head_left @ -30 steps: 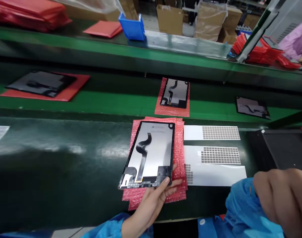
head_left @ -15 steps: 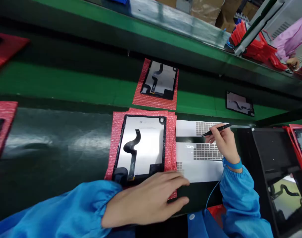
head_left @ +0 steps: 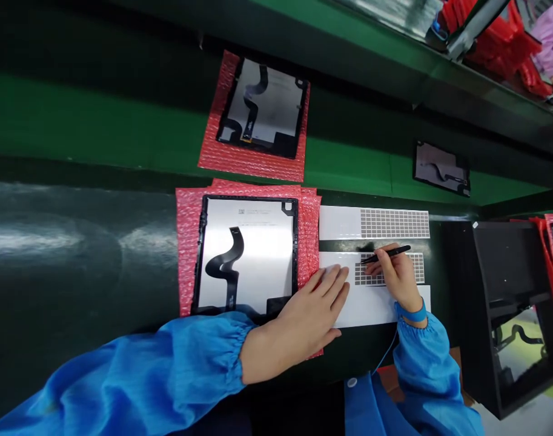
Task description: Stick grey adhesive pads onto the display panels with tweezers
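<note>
My right hand [head_left: 395, 275] grips black tweezers [head_left: 389, 253], their tip over the left part of the small-square grid on the middle white label sheet [head_left: 337, 260]. Flat over the left ends of the lower sheets lies my left hand [head_left: 303, 321], holding nothing, its fingers stretched out. Left of it, a screen panel [head_left: 262, 254] with a dark curved ribbon cable [head_left: 228, 263] rests on red bubble wrap [head_left: 188, 242]; my left sleeve and hand cover its lower edge. Another label sheet [head_left: 340, 223] with a grid lies above.
A second panel [head_left: 267, 103] on red bubble wrap [head_left: 253, 166] lies behind, on the green surface. A smaller panel [head_left: 441, 169] is at the back right. At the right stands a black frame [head_left: 467, 303]. A person's pink sleeve [head_left: 551, 36] shows top right.
My left hand has moved up and right onto the white sheets. My right hand has brought the tweezers from the upper sheet down to the middle one. The view has shifted.
</note>
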